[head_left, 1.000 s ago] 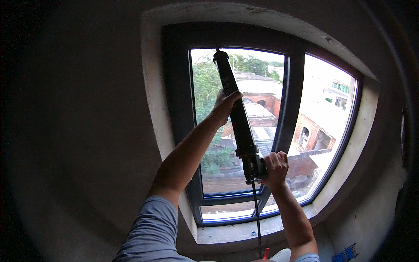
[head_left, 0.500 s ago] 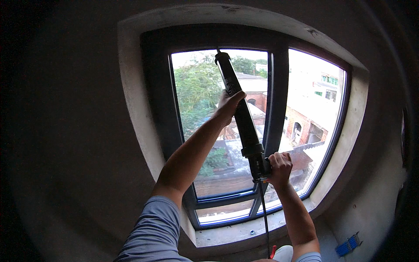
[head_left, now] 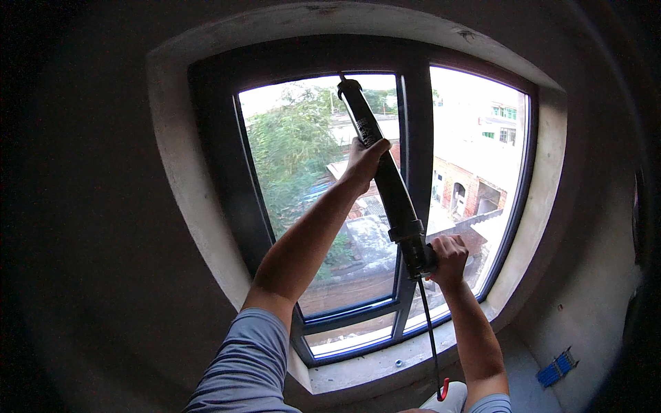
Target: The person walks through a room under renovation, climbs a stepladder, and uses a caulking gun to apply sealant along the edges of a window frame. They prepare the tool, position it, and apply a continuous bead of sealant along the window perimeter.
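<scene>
A long dark caulking gun (head_left: 396, 196) is held up slantwise in front of the window, its nozzle (head_left: 342, 77) at the top edge of the left pane. My left hand (head_left: 367, 163) wraps round the middle of its barrel, thumb across the front. At the lower end my right hand (head_left: 449, 259) is closed on the handle, and its fingers partly hide the grip. From the rear of the gun a thin rod (head_left: 429, 323) runs down to a red hooked end (head_left: 444, 389). Whether the nozzle tip touches the frame is too dark to tell.
The dark window frame (head_left: 415, 138) sits deep in a rough plaster reveal (head_left: 175, 148). A small round object (head_left: 399, 363) lies on the sill (head_left: 358, 372). Low on the right, a blue wall box (head_left: 556, 368) is set at the wall. Trees and brick buildings show outside.
The nozzle has moved right along the top of the left pane, and both hands have gone with the gun. The window now sits farther left in view.
</scene>
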The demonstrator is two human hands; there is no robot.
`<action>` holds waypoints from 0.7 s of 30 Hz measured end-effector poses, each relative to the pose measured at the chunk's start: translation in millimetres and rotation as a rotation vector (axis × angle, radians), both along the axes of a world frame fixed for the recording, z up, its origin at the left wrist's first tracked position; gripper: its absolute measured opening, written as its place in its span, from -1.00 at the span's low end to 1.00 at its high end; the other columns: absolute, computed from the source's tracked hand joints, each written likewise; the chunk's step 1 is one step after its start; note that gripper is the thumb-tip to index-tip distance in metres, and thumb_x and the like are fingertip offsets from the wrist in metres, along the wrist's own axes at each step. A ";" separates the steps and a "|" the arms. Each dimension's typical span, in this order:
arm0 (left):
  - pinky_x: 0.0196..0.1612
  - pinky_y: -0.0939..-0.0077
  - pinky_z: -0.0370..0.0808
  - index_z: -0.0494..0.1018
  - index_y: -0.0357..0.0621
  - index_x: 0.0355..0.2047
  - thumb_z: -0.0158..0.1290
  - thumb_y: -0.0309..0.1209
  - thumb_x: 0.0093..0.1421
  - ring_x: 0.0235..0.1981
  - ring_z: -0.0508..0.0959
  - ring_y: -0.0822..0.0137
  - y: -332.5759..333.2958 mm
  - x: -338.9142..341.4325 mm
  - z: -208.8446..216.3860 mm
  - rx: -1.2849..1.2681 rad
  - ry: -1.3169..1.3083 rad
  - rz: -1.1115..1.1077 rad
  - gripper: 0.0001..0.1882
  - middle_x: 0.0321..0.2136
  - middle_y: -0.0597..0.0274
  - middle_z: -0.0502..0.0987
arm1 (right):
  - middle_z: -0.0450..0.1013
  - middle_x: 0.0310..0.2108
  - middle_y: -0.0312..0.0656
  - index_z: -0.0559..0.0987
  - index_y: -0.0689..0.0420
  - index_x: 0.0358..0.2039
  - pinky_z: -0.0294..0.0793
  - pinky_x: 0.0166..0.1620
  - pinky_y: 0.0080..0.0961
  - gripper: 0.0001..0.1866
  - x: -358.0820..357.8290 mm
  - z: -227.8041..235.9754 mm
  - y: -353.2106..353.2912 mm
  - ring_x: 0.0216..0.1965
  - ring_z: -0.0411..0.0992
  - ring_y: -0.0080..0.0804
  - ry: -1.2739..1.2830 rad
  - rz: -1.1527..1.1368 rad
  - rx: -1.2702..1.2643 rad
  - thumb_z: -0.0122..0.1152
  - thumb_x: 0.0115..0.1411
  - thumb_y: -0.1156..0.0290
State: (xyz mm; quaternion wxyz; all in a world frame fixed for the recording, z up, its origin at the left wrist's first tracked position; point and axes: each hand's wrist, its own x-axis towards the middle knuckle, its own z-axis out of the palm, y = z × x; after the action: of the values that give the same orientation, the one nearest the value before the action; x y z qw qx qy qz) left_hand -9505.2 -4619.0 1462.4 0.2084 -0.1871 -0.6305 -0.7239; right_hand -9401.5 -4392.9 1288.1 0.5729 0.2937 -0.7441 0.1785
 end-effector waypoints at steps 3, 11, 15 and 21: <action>-0.29 0.30 0.52 0.29 -0.20 -0.13 0.25 -0.32 0.09 -0.36 0.50 0.30 14.5 -4.9 -1.4 -0.009 -0.004 -0.008 -0.55 -0.38 0.20 0.41 | 0.28 -0.65 -0.11 0.30 0.09 -0.59 0.37 -0.38 -0.15 -0.48 -5.0 -2.9 11.0 -0.58 0.39 -0.01 0.009 -0.028 -0.009 0.23 0.09 -0.11; -0.31 0.31 0.52 0.27 -0.23 -0.14 0.26 -0.31 0.08 -0.37 0.50 0.29 48.8 -26.4 1.0 -0.047 -0.032 -0.060 -0.53 -0.37 0.17 0.41 | 0.34 -0.65 -0.13 0.38 0.08 -0.59 0.39 -0.38 -0.21 -0.59 -17.2 -7.8 37.4 -0.60 0.45 -0.08 -0.001 -0.081 -0.023 0.25 0.06 0.02; -0.31 0.31 0.52 0.28 -0.24 -0.13 0.27 -0.32 0.08 -0.39 0.51 0.30 63.7 -36.0 1.2 -0.033 -0.045 -0.061 -0.53 -0.38 0.18 0.42 | 0.36 -0.65 -0.13 0.38 0.08 -0.60 0.39 -0.38 -0.22 -0.59 -23.0 -9.4 46.4 -0.60 0.45 -0.08 0.013 -0.088 -0.034 0.25 0.08 0.02; -0.33 0.33 0.52 0.30 -0.23 -0.13 0.27 -0.32 0.07 -0.40 0.52 0.31 82.6 -46.5 1.3 -0.044 -0.041 -0.089 -0.53 -0.39 0.19 0.45 | 0.35 -0.67 -0.13 0.37 0.09 -0.61 0.39 -0.40 -0.19 -0.52 -28.7 -13.6 59.4 -0.62 0.45 -0.07 -0.024 -0.113 -0.061 0.25 0.11 -0.06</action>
State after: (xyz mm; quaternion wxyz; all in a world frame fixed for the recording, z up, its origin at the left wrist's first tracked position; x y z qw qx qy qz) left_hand -9551.6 -4536.4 1463.8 0.1589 -0.2044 -0.6414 -0.7223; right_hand -9430.2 -4333.5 1274.6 0.5819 0.2315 -0.7605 0.1716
